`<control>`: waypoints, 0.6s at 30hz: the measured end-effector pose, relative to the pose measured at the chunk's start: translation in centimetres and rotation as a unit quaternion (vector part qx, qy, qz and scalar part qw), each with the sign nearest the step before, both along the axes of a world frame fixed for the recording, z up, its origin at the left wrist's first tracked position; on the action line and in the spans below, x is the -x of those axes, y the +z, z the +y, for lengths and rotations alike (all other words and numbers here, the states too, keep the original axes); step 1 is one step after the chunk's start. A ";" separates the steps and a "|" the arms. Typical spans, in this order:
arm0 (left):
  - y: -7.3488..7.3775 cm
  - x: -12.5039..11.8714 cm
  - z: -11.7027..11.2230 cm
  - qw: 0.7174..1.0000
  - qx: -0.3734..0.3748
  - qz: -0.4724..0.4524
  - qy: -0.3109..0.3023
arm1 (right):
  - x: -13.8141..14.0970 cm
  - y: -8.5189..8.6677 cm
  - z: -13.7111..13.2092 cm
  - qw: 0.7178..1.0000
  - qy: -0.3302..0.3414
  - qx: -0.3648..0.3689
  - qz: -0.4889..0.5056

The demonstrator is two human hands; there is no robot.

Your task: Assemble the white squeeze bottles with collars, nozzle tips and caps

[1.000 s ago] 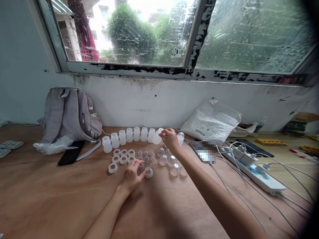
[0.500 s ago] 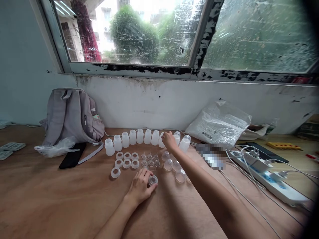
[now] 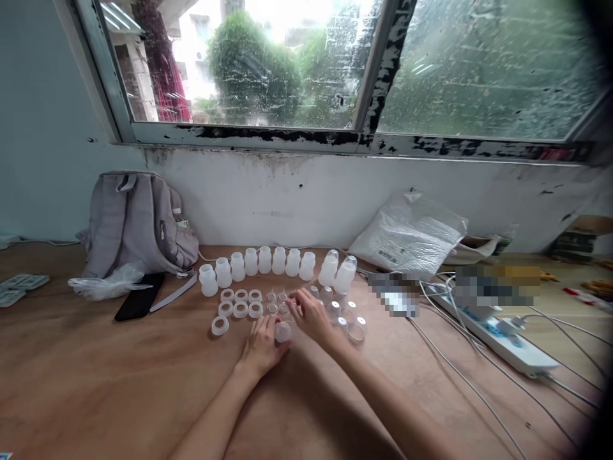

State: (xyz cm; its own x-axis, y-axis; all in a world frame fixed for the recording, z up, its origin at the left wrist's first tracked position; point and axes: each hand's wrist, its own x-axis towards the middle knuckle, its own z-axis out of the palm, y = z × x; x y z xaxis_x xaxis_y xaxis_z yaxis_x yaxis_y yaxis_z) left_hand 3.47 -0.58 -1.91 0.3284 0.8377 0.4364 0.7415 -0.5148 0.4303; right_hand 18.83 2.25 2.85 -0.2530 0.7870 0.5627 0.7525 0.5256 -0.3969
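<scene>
My left hand (image 3: 261,345) rests on the table, its thumb and fingers curved around a frosted, rounded piece that looks like a small baby bottle (image 3: 283,331) seen end-on. Just right of it, my right hand (image 3: 311,316) reaches over the clear teats (image 3: 272,298) with bent fingers apart; its palm hides part of the group. White screw rings (image 3: 241,309) lie left of the teats. Clear dome caps (image 3: 356,329) stand to the right. Behind them curves a row of open frosted bottles (image 3: 265,260), ending at two capped bottles (image 3: 345,276).
A grey backpack (image 3: 138,223), plastic bag (image 3: 112,282) and black phone (image 3: 138,299) sit at left. On the right are a silvery plastic package (image 3: 409,233), a power strip (image 3: 498,342) and trailing cables. The wall and window rise behind the table.
My right hand has come back from the bottle row to the teats, leaving a gap before the capped bottles. The ringed piece in my left hand now shows as a frosted rounded shape.
</scene>
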 end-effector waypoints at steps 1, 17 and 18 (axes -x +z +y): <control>0.0 0.1 0.2 1.000 -0.018 -0.008 0.010 | 0.5 -0.8 -1.3 1.000 0.019 0.013 0.009; 0.5 1.0 -0.2 0.995 -0.103 -0.007 0.017 | 2.1 -6.0 -2.8 0.989 0.086 0.028 0.121; 0.6 1.0 -0.4 0.994 -0.103 -0.006 0.022 | 2.1 -6.1 -2.8 0.988 0.087 0.024 0.122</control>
State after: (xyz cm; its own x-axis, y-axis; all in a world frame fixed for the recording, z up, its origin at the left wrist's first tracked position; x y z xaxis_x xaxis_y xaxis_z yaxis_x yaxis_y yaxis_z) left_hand 2.50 -0.93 -1.32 0.2864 0.7432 0.6047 0.7606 -0.5602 0.3282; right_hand 16.71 -0.59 -3.23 -0.2483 0.7701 0.5876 0.5303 0.6157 -0.5829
